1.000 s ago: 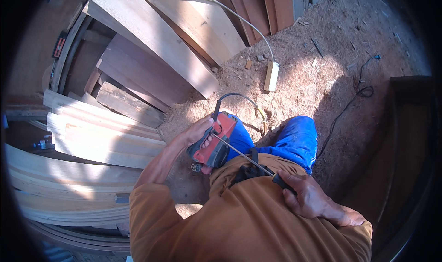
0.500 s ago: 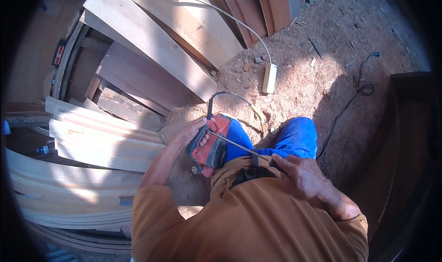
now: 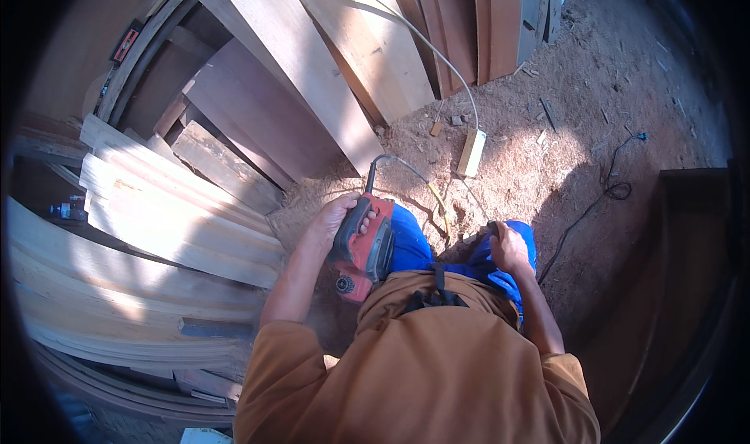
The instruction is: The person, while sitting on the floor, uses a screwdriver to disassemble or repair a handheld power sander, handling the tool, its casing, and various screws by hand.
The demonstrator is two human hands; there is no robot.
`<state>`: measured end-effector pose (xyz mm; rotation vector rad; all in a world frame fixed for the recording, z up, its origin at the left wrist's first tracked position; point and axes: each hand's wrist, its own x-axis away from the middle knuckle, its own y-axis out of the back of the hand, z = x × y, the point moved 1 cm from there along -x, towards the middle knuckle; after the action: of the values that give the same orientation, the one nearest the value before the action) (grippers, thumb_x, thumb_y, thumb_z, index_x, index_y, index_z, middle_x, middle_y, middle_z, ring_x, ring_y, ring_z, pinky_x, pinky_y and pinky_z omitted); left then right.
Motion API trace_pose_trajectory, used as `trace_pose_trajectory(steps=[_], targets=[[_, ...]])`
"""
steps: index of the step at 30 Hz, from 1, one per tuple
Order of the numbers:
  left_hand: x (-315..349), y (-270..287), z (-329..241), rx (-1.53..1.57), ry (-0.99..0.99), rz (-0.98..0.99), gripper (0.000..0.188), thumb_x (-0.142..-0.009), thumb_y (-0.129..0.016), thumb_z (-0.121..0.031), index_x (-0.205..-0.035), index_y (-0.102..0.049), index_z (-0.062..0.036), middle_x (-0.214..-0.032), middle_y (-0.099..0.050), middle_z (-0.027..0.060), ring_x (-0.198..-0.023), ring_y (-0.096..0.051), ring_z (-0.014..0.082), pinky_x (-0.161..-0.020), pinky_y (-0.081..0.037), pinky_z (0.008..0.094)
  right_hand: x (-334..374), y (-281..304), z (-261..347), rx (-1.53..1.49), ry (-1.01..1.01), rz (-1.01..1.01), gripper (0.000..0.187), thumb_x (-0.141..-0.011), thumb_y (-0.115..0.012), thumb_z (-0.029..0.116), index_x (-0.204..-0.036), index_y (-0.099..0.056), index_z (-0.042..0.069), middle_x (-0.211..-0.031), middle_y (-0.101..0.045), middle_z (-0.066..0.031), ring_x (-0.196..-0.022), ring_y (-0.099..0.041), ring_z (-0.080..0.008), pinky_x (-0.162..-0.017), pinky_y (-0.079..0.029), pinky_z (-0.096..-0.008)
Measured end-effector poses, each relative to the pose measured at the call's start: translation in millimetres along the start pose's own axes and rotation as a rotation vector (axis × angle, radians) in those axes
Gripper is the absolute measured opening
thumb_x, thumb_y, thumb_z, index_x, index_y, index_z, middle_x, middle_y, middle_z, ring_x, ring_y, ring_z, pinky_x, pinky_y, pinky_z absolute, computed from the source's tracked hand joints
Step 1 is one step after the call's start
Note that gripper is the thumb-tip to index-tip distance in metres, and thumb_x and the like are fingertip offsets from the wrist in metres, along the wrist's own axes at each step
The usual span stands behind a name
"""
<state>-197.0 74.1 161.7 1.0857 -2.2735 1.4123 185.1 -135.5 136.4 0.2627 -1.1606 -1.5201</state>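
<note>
My left hand is wrapped round the handle of a red and black electric planer, which is held up beside my left leg. Its round black knob points toward my body, and a dark cord leaves the handle at the far end. Over my right knee, my right hand is closed on the dark handle of a screwdriver. The thin shaft points forward and left, away from the planer. Below it, a yellow-wrapped stretch of the cord hangs near the ground.
Wide boards lean ahead and left, with stacked pale planks nearer. A power strip on a white cable rests on shaving-covered ground. A black cable with a blue plug lies right, beside a dark wooden box-like structure.
My right hand has moved forward from my waist to my knee, taking the screwdriver away from the planer. The planer stays in my left hand, and the view has shifted slightly.
</note>
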Motion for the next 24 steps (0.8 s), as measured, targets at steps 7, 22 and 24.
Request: trace_pose_trajectory(steps=[7,22,24], targets=[[-0.7,-19.1,3.1,0.07,0.034,-0.266,0.05,-0.1,-0.048,-0.028,-0.138,-0.045,0.0043,-0.097,-0.067,0.028,-0.08,-0.072,0.0342,-0.068,-0.061,0.0442,29.5,-27.8,187.9,-0.258,0.551,0.343,0.043,-0.091,-0.07,0.037,-0.11,-0.07,-0.001,-0.106,-0.071,-0.0237,-0.105,-0.067,-0.0418,-0.093,-0.052,-0.0508],[53.7,-11.5,37.6,-0.699,-0.368,-0.286,0.056,-0.109,-0.04,-0.046,-0.138,-0.052,0.0002,-0.114,-0.066,0.0186,-0.1,-0.068,0.0283,-0.093,-0.054,0.0386,38.9,-96.8,244.0,-0.236,0.603,0.225,0.038,-0.087,-0.073,0.032,-0.089,-0.061,-0.004,-0.086,-0.067,-0.0263,-0.088,-0.066,-0.0452,-0.08,-0.05,-0.0531],[60.6,-20.9,40.7,-1.045,-0.525,-0.366,0.053,-0.111,-0.038,-0.044,-0.136,-0.053,0.0004,-0.113,-0.066,0.0167,-0.104,-0.065,0.0268,-0.096,-0.051,0.0378,31.4,-98.4,237.8,-0.247,0.579,0.209,0.038,-0.087,-0.072,0.032,-0.088,-0.062,-0.004,-0.086,-0.066,-0.0267,-0.087,-0.066,-0.0456,-0.078,-0.05,-0.0532]])
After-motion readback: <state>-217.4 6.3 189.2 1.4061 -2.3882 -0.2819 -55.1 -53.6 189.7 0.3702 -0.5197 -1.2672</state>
